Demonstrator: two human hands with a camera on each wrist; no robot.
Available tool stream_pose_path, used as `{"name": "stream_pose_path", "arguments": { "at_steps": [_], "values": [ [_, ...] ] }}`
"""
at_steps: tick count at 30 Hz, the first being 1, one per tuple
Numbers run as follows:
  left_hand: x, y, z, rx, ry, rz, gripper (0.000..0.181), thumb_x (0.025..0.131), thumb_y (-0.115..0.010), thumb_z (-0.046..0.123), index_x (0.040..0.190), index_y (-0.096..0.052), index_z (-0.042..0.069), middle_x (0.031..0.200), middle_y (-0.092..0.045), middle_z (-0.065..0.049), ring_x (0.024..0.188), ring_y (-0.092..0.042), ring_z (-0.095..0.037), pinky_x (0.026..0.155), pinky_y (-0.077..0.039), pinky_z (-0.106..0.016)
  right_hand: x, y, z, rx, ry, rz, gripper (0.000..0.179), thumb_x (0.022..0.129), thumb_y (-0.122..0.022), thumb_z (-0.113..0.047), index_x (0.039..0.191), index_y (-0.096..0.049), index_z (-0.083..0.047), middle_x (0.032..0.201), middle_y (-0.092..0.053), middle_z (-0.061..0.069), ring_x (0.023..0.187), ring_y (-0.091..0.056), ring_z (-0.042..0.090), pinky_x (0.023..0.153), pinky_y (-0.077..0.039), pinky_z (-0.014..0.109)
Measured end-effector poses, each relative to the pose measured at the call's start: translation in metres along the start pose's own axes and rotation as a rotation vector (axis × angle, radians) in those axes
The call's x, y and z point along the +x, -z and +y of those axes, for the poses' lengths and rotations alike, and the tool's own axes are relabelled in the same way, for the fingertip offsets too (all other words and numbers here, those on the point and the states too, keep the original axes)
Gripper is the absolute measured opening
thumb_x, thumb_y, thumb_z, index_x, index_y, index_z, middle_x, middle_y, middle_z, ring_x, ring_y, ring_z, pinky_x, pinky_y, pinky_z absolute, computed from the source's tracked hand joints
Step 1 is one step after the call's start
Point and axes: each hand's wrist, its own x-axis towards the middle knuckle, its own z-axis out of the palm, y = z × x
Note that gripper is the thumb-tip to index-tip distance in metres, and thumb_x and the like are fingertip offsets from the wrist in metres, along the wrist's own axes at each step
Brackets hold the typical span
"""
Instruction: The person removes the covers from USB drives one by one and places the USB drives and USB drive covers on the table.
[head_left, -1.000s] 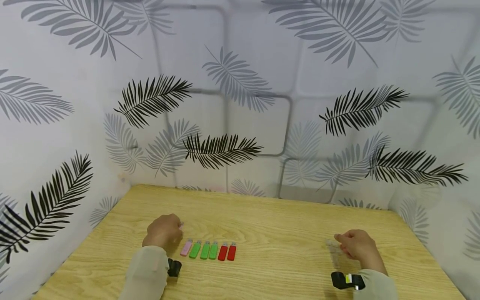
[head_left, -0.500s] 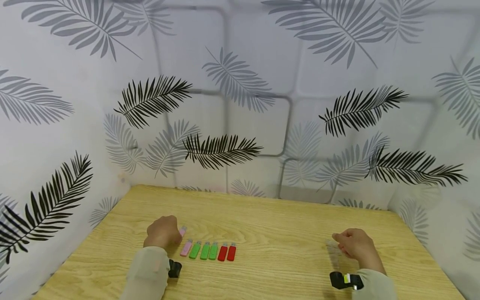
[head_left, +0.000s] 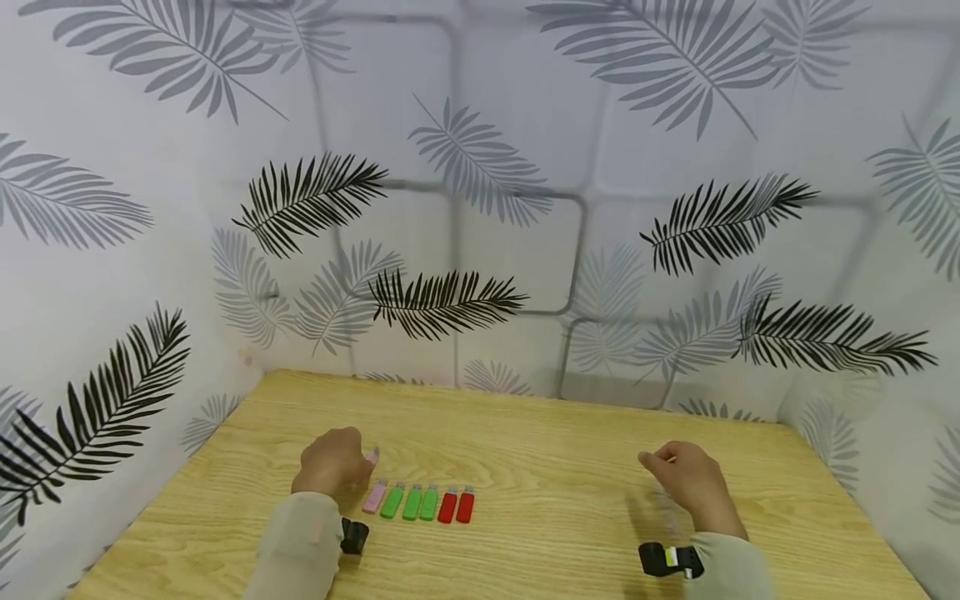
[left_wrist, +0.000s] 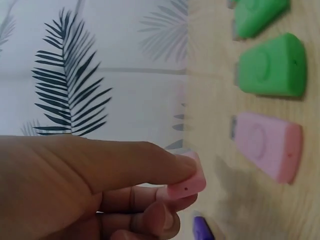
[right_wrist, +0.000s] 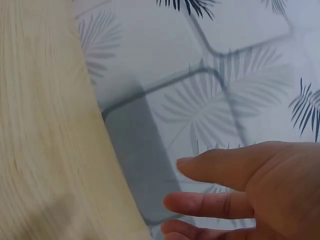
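My left hand pinches a pink USB stick between thumb and fingers, raised above the table. In the left wrist view, the thumb lies over this stick. Just to its right a row of USB sticks lies on the table: one pink, three green and two red. Far to the right, my right hand hovers with nothing in it. The right wrist view shows its thumb and fingers apart and relaxed. Below that hand lies a faint transparent item, mostly hidden; its kind is unclear.
A purple object shows partly beneath the left hand in the left wrist view. The wood-grain table meets a leaf-patterned wall covering at the back and sides.
My right hand has risen and shifted left, away from the transparent item. My left hand has moved slightly right, and more of the held pink USB stick shows than a second ago.
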Motion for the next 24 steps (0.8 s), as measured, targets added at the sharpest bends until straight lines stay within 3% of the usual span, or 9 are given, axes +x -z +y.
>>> {"name": "stream_pose_path", "arguments": {
  "at_steps": [4, 7, 10, 16, 20, 24],
  "values": [
    [-0.001, 0.003, 0.004, -0.034, -0.051, 0.044, 0.026, 0.087, -0.064, 0.015, 0.065, -0.052, 0.009, 0.054, -0.038, 0.001, 0.047, -0.032, -0.013, 0.045, -0.028, -0.026, -0.004, -0.004, -0.019, -0.013, 0.055, 0.05, 0.041, 0.095, -0.058, -0.039, 0.103, -0.065, 0.001, 0.105, -0.065, 0.02, 0.091, -0.061, 0.035, 0.078, -0.048, 0.051],
    [-0.005, 0.007, 0.011, -0.107, -0.151, 0.075, 0.025, 0.086, -0.064, 0.013, 0.066, -0.05, 0.011, 0.055, -0.038, 0.002, 0.048, -0.03, -0.012, 0.046, -0.027, -0.026, -0.009, -0.007, -0.035, -0.015, 0.106, 0.053, 0.046, 0.094, -0.059, -0.042, 0.112, -0.064, 0.0, 0.117, -0.06, 0.026, 0.103, -0.056, 0.043, 0.082, -0.045, 0.058],
    [-0.009, 0.012, 0.02, -0.197, -0.273, 0.073, 0.016, 0.088, -0.063, 0.012, 0.074, -0.054, 0.012, 0.061, -0.047, 0.001, 0.051, -0.038, -0.012, 0.049, -0.031, -0.027, -0.015, -0.008, -0.051, -0.037, 0.17, 0.018, 0.055, 0.093, -0.059, -0.047, 0.123, -0.06, -0.002, 0.13, -0.051, 0.029, 0.115, -0.047, 0.051, 0.084, -0.037, 0.069],
    [-0.015, 0.018, 0.04, -0.262, -0.524, 0.009, 0.016, 0.094, -0.062, 0.015, 0.08, -0.055, 0.012, 0.066, -0.053, 0.002, 0.054, -0.043, -0.01, 0.052, -0.036, -0.027, -0.029, -0.007, -0.078, -0.055, 0.26, -0.104, 0.065, 0.089, -0.061, -0.055, 0.134, -0.053, -0.008, 0.14, -0.042, 0.023, 0.127, -0.036, 0.05, 0.087, -0.027, 0.074],
    [-0.022, 0.018, 0.058, -0.279, -0.693, -0.066, 0.014, 0.097, -0.061, 0.018, 0.084, -0.057, 0.014, 0.067, -0.056, 0.003, 0.053, -0.043, -0.006, 0.052, -0.039, -0.024, -0.038, -0.007, -0.093, -0.06, 0.342, -0.119, 0.069, 0.086, -0.064, -0.057, 0.136, -0.052, -0.01, 0.141, -0.043, 0.019, 0.127, -0.039, 0.047, 0.089, -0.026, 0.076],
    [-0.029, 0.017, 0.073, -0.277, -0.775, -0.109, 0.014, 0.097, -0.061, 0.02, 0.084, -0.057, 0.016, 0.068, -0.059, 0.003, 0.052, -0.043, -0.004, 0.052, -0.038, -0.021, -0.046, -0.009, -0.106, -0.026, 0.398, -0.16, 0.072, 0.081, -0.071, -0.054, 0.137, -0.051, -0.013, 0.142, -0.043, 0.014, 0.128, -0.04, 0.042, 0.093, -0.028, 0.072]
  ]
}}
